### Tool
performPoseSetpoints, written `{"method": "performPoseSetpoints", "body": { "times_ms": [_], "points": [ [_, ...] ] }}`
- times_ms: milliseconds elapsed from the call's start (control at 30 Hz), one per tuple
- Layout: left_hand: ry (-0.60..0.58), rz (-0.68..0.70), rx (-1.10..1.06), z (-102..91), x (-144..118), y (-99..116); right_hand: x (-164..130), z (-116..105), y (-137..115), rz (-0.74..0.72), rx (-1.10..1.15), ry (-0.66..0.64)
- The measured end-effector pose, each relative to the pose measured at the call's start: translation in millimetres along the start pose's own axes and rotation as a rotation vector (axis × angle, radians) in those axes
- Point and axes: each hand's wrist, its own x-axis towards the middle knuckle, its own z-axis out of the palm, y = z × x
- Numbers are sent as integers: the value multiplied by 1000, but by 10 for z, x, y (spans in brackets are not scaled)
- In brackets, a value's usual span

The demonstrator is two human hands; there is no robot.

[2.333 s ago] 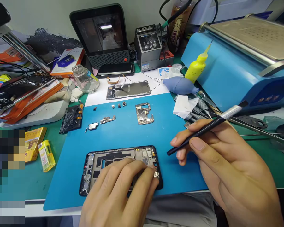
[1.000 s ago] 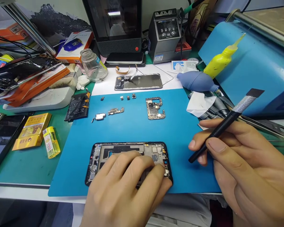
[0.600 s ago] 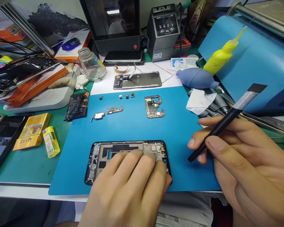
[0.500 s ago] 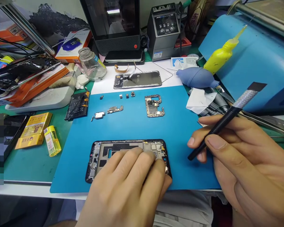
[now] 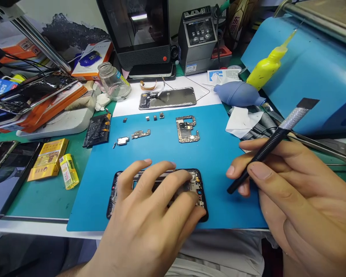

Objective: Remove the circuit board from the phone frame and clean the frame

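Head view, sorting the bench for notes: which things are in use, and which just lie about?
In use:
left hand on phone frame
right hand holding black tool
blue mat

Lying about:
circuit board
battery
glass jar
yellow bottle
air blower

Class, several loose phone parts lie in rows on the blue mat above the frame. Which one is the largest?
The motherboard, at the right end of the rows: a gold, notched board far bigger than the small parts left of it, such as the flex board and the three tiny modules.
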Motion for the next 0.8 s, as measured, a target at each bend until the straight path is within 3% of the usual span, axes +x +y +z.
{"method": "performPoseSetpoints", "body": {
  "times_ms": [800],
  "points": [
    [-125, -19, -13, -105, 109, 10, 13, 73, -30, -49, 41, 34]
  ]
}}
